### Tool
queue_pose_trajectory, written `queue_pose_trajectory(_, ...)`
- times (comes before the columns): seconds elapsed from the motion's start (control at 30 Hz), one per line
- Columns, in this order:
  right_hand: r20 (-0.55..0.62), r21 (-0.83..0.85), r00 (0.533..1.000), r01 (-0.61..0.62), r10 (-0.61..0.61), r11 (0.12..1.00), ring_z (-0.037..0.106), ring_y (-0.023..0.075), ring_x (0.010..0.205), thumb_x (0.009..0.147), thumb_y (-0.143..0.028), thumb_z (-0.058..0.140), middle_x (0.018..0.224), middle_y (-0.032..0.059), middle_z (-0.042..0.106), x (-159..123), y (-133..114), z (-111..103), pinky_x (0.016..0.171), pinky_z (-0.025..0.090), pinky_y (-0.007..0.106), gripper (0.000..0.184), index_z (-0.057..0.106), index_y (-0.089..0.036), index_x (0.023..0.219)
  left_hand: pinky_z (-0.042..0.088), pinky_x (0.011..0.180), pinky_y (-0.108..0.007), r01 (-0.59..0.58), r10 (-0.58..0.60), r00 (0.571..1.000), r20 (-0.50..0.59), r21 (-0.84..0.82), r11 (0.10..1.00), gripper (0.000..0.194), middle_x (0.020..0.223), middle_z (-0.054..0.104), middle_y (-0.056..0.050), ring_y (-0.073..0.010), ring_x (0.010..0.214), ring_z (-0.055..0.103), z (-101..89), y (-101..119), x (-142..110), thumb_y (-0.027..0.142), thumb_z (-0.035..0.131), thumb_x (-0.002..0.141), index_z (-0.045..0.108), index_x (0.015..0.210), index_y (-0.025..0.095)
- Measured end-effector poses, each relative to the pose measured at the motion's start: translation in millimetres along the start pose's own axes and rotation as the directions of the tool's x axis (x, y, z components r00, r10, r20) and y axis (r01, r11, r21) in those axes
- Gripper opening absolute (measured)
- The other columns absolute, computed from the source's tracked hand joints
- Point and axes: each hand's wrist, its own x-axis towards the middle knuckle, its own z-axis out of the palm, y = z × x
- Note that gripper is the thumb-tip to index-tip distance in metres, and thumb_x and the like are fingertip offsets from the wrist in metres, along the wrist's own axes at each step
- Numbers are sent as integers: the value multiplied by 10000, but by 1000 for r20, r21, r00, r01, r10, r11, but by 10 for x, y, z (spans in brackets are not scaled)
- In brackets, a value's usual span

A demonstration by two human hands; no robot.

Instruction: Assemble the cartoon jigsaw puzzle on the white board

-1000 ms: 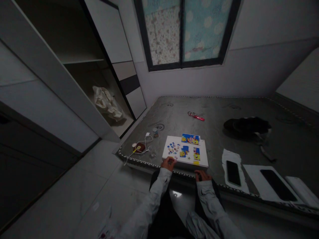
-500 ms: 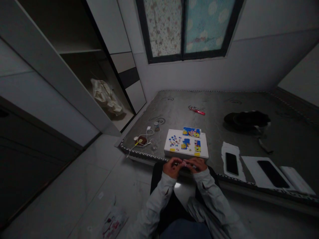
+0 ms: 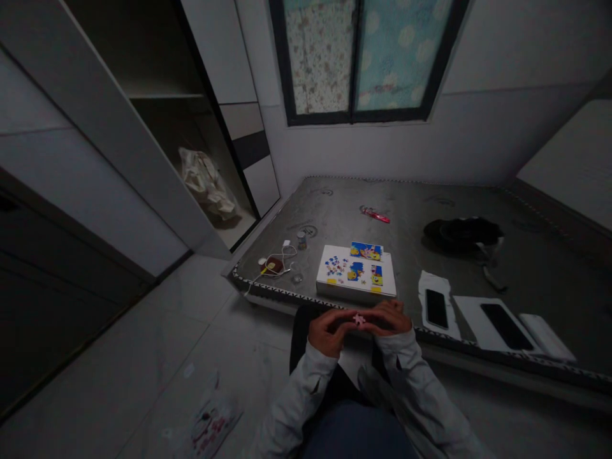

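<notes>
1. Where our two hands meet at lower centre of the frame, the left hand (image 3: 327,331) and the right hand (image 3: 389,319) pinch a small pink puzzle piece (image 3: 358,319) between their fingertips; it is held in the air, below the near edge of the mattress (image 3: 478,268).
2. Just above the hands lies the white puzzle board (image 3: 356,275), bearing loose blue pieces at its left and joined blue-and-yellow patches toward its centre and right.
3. We judge that the piece is best turned slowly in a light fingertip grip, so that its printed face and tabs can be read in this dim light.
4. At upper left, the open wardrobe (image 3: 157,127) holds a crumpled pale bag (image 3: 205,185) on its lower shelf.
5. At right of the board, two dark phones (image 3: 435,308) rest on white sheets.
</notes>
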Motion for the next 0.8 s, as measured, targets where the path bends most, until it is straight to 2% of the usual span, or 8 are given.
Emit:
queue_pose_trajectory(0.07,4,1,1000,19,-19,1000,655,143,652,904,-501,751,763,-31,763,11,-72,-51,785,368,379,221,793,-292,964,637,761,-273,-75,75,997,-3,32,997,211,935,825,-72,-202,853,777,-41,77,-32,367,760,876,838,1012,225)
queue_pose_trajectory(0.2,40,-22,998,39,-38,999,658,156,639,914,-504,742,746,-36,765,-9,-122,-85,774,391,392,207,800,-313,968,646,741,-272,-189,191,981,-9,119,975,224,902,826,-68,-191,805,781,-92,196,-66,412,727,914,840,1009,244)
queue_pose_trajectory(0.37,19,1,998,61,-61,998,637,144,614,912,-525,734,732,-31,760,-63,-172,-90,754,375,393,243,805,-303,983,641,774,-247,-342,344,939,23,174,923,242,962,827,-66,-175,837,785,-131,265,-155,390,678,963,820,1101,250)
queue_pose_trajectory(0.47,35,-7,997,68,-68,998,645,147,622,937,-522,702,754,-20,774,-114,-202,-82,753,379,391,259,808,-302,1025,632,804,-241,-332,335,942,18,214,919,244,988,824,-64,-171,874,783,-143,274,-228,371,649,984,809,1126,254)
queue_pose_trajectory(0.63,56,-99,996,74,-68,992,652,153,622,980,-565,611,743,-7,776,-263,-115,7,777,395,388,335,803,-316,1098,626,804,-259,-288,292,956,21,249,925,226,945,821,-58,-179,850,774,-177,318,-299,411,676,962,817,1043,254)
queue_pose_trajectory(0.73,94,-155,988,138,-125,978,627,144,587,990,-621,548,681,-11,761,-333,-10,63,767,407,375,394,808,-345,1098,618,797,-259,-277,280,960,26,244,929,237,914,817,-57,-183,840,768,-199,338,-339,435,672,960,817,1003,252)
queue_pose_trajectory(0.8,151,-197,975,190,-162,962,626,136,586,988,-607,569,662,-28,757,-357,34,77,760,406,360,346,796,-388,1129,613,780,-257,-261,263,964,24,241,935,251,906,814,-58,-184,826,763,-209,333,-375,443,656,967,814,1002,252)
